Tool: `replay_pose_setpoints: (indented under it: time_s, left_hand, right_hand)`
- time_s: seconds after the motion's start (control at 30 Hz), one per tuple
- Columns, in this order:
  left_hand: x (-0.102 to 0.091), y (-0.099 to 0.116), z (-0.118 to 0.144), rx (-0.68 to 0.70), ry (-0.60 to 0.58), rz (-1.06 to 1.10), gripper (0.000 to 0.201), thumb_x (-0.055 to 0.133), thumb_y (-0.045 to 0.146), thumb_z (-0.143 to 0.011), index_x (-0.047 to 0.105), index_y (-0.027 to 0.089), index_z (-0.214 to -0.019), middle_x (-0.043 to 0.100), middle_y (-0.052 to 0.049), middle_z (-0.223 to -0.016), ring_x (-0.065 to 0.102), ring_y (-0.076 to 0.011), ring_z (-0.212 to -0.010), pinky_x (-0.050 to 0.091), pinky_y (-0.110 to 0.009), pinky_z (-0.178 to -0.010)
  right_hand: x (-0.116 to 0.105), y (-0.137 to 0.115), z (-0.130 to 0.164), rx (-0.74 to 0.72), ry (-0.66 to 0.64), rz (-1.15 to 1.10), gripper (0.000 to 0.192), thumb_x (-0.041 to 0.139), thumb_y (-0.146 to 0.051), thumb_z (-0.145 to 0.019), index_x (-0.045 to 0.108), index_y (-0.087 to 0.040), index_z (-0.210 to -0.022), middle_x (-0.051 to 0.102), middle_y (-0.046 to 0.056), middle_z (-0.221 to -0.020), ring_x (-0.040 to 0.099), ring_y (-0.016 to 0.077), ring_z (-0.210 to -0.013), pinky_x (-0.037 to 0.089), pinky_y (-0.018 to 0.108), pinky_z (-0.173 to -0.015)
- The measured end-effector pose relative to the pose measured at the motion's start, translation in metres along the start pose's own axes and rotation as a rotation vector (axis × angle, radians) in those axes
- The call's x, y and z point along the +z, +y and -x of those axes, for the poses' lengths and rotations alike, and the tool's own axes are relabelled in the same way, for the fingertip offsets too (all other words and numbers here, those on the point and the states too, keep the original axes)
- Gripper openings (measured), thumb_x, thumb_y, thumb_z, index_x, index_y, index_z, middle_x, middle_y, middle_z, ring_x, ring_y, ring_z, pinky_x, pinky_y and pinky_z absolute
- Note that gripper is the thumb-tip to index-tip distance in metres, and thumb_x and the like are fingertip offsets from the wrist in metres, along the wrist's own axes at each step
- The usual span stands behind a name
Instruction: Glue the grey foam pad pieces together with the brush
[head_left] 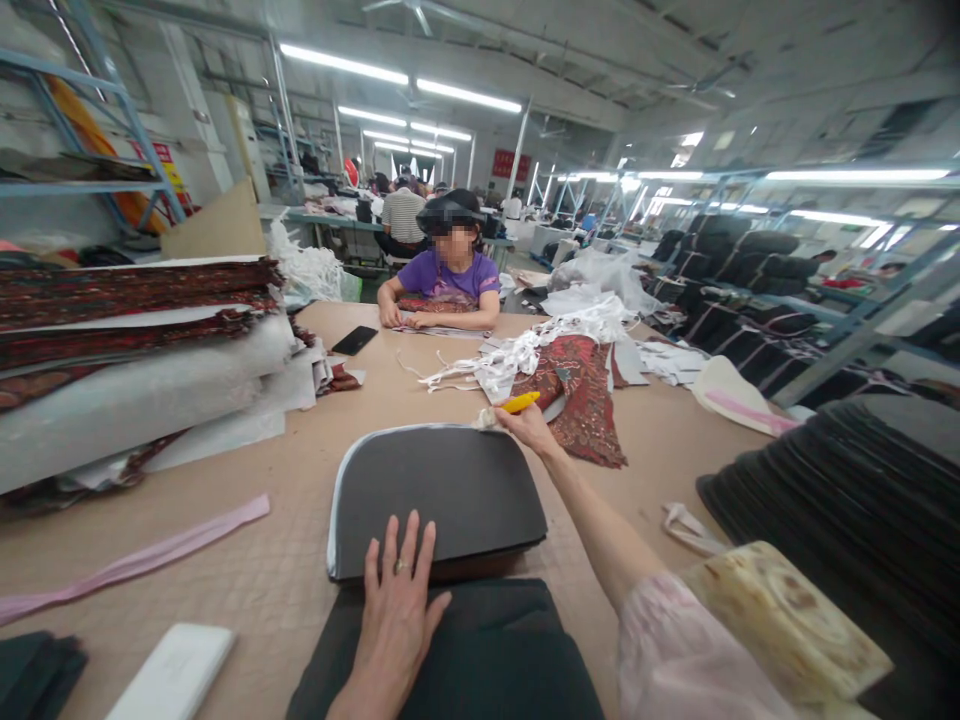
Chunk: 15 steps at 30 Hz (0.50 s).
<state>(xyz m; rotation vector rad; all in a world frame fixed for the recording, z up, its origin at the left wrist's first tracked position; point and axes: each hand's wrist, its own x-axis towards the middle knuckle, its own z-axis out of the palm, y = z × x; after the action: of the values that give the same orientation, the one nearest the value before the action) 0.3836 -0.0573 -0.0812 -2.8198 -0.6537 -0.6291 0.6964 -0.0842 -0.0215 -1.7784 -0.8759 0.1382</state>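
Your left hand (397, 590) lies flat, fingers spread, pressing the near edge of the dark grey, round-cornered fabric panel with white trim (439, 495) at the table's near centre. The panel's long axis runs left to right, its straight edge toward you. Your right hand (529, 425) reaches to the panel's far right corner, fingers closed round a yellow cutter (520, 402) that points right and away. A patterned red cloth (581, 395) lies just beyond. A person in a purple shirt (448, 275) sits at the brown table's (300, 560) far side.

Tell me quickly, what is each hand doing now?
Left hand: open, flat on the dark panel.
Right hand: closed on a yellow tool at the panel's far edge.
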Motion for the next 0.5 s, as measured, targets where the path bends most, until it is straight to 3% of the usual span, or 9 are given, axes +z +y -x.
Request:
replay_pose_setpoints:
  time_s: [0.2, 0.5]
  left_hand:
    - [0.000, 0.001, 0.000, 0.007, -0.007, 0.009, 0.061, 0.057, 0.026, -0.072, 0.045, 0.019, -0.131, 0.035, -0.012, -0.143, 0.025, -0.0356, -0.132, 0.024, -0.052, -0.103]
    - [-0.003, 0.002, -0.002, 0.007, -0.049, 0.004, 0.061, 0.058, 0.028, -0.072, 0.045, 0.017, -0.131, 0.037, -0.013, -0.141, 0.029, -0.0367, -0.130, 0.025, -0.053, -0.102]
  right_hand:
    - [-0.031, 0.004, 0.028, 0.049, 0.173, 0.129, 0.024, 0.052, -0.037, -0.068, 0.066, -0.017, -0.072, 0.066, 0.004, -0.064, 0.062, 0.0191, -0.066, 0.046, 0.026, -0.063]
    - [-0.025, 0.004, 0.046, 0.085, 0.273, 0.255, 0.029, 0.047, -0.038, -0.071, 0.067, -0.017, -0.076, 0.070, 0.006, -0.073, 0.065, 0.0212, -0.070, 0.047, 0.029, -0.069]
